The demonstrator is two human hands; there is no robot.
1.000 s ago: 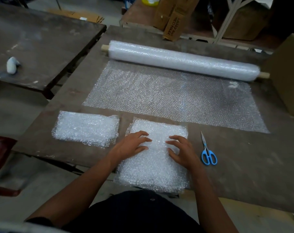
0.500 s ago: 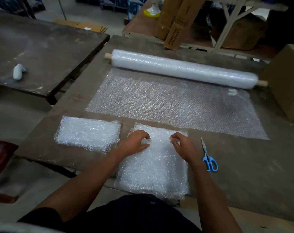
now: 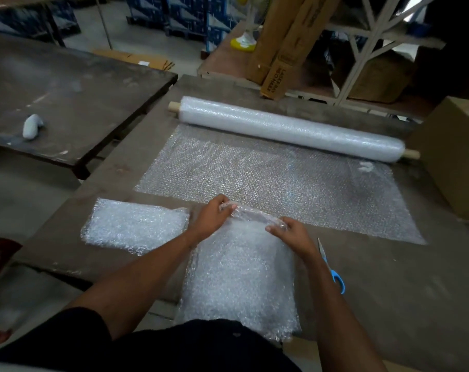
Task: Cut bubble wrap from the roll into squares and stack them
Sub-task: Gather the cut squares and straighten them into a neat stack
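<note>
Both hands have left the middle of the near bubble wrap piece (image 3: 241,275), where they lay flat a second ago, and gone to its far edge, which is now lifted off the surface (image 3: 389,304) and curled over into a small roll. At the left end of that curled edge, the left hand (image 3: 210,220) has a narrow grip, thumb and fingers pinching the film. At the right end the right hand (image 3: 291,236) holds the same edge, its fingers bent over the fold. The rest of the piece lies flat and runs back toward the person, its near end hanging past the edge of the surface. The camera has also tipped up, so more of the room behind shows.

Just left of this piece, apart from it, sits a stack of cut bubble wrap squares (image 3: 136,226). Beyond the hands an unrolled sheet of bubble wrap (image 3: 281,181) is spread flat, still joined to the bubble wrap roll (image 3: 289,128), which lies across the far side of the surface on a wooden core. Blue-handled scissors (image 3: 332,267) lie just beside the right forearm, blades pointing away from the person. A cardboard box (image 3: 453,154) stands at the right end of the roll. On a second dark table (image 3: 93,98) to the left rests a small pale object (image 3: 32,126) that I cannot identify.
</note>
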